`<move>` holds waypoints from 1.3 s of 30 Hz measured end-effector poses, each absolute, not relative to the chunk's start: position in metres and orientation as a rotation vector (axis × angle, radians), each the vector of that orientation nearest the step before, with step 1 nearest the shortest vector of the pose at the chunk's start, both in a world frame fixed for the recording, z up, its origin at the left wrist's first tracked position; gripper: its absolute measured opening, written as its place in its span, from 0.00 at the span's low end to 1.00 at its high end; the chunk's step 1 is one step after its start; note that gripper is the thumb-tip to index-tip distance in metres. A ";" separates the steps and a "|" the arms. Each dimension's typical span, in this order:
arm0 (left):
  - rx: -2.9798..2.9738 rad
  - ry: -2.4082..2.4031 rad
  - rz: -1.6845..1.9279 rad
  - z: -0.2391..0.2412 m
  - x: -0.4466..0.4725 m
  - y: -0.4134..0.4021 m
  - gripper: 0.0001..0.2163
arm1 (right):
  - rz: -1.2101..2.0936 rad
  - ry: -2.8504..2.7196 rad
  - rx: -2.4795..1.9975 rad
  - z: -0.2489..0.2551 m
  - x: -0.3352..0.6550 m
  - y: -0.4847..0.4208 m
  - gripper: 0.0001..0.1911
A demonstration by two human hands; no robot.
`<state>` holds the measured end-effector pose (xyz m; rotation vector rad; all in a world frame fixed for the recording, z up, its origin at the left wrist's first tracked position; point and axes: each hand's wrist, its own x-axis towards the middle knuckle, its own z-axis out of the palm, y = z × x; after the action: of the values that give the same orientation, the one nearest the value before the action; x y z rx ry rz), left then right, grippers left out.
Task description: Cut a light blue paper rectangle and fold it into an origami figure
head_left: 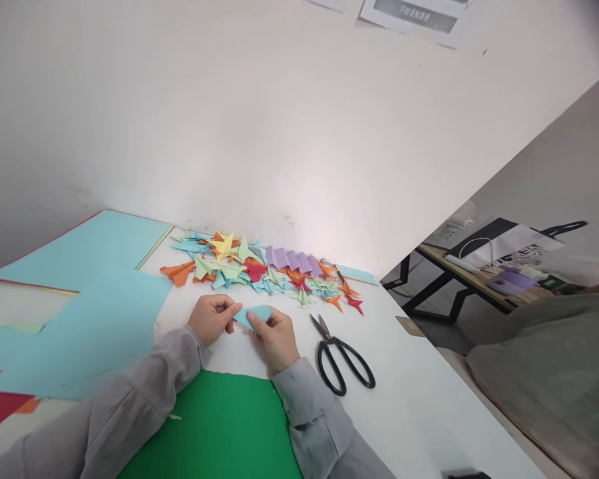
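A small folded piece of light blue paper (259, 313) is held between my two hands over the white table. My left hand (213, 319) pinches its left tip between thumb and fingers. My right hand (278, 336) grips the other side, thumb pressed on top and fingers underneath. Just beyond the hands lies a heap of small folded paper planes (229, 269) in orange, blue, green, yellow and red. Black-handled scissors (337, 352) rest to the right of my right hand, blades slightly apart and pointing away.
Large light blue sheets (100, 319) cover the left side, with a stack of coloured paper (90, 249) behind. A purple pleated paper strip (293, 260) lies by the wall. Green material (219, 426) is below my forearms. Another table (449, 266) with a bag stands at right.
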<state>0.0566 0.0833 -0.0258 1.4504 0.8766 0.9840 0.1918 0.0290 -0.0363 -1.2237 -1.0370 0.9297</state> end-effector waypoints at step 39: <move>1.284 0.764 0.928 -0.032 0.061 0.086 0.14 | 0.958 -0.858 -1.157 -0.042 0.191 0.032 0.16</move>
<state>0.0605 0.0861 -0.0323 1.2843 0.7640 0.9280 0.1913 0.0322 -0.0422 -1.1572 -0.8576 0.9576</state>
